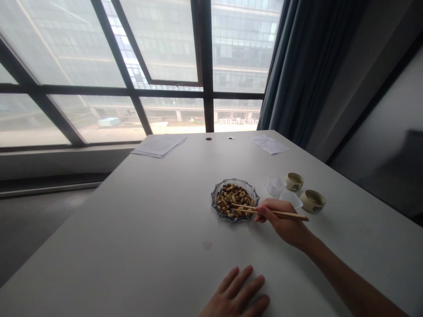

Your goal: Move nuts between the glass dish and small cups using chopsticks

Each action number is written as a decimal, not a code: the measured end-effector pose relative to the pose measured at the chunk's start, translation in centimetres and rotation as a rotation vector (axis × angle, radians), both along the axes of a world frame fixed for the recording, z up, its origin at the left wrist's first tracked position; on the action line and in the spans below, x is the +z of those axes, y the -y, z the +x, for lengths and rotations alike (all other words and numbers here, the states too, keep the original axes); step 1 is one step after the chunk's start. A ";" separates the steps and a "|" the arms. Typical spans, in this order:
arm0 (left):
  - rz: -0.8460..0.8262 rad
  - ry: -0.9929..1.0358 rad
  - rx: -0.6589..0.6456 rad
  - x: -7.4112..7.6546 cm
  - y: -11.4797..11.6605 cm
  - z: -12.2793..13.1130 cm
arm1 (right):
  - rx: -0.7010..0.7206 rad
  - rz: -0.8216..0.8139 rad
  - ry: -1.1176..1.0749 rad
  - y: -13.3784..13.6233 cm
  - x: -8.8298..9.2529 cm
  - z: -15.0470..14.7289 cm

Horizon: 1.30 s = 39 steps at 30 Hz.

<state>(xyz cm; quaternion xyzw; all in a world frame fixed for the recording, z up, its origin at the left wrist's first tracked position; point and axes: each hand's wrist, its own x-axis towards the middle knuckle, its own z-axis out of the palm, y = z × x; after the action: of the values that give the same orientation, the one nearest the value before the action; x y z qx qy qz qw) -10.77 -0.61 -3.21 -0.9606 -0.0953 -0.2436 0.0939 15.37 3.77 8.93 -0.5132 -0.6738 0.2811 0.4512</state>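
Note:
My right hand is closed around a pair of wooden chopsticks. Their tips reach into a scalloped glass bowl and touch the nuts and seeds in it; whether a piece is pinched between them I cannot tell. My left hand lies flat on the white table near its front edge, fingers apart, holding nothing. Beyond my right hand stand a clear plastic cup and a second clear plastic dish, which the hand partly hides.
Two small beige ceramic cups, one farther back and one nearer, stand right of the plastic cups. Sheets of paper lie at the far left corner, and more paper at the far right. A window and a dark curtain are behind.

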 end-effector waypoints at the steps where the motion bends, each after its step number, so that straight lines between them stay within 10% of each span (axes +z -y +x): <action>1: -0.002 -0.002 0.003 0.0 0.0 0.0 | 0.004 -0.017 -0.015 -0.2 -0.2 0.0; 21: -0.001 -0.008 0.007 0.2 0.1 0.1 | -0.191 -0.067 -0.376 0.1 -2.0 0.3; 39: 0.005 0.003 0.000 0.3 -0.1 0.0 | -0.032 -0.077 -0.026 0.7 -0.2 -0.5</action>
<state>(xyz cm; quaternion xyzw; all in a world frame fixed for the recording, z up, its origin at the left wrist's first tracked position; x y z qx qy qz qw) -10.76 -0.50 -2.92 -0.9600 -0.0949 -0.2454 0.0960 14.84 3.05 8.68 -0.5371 -0.6484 0.3063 0.4442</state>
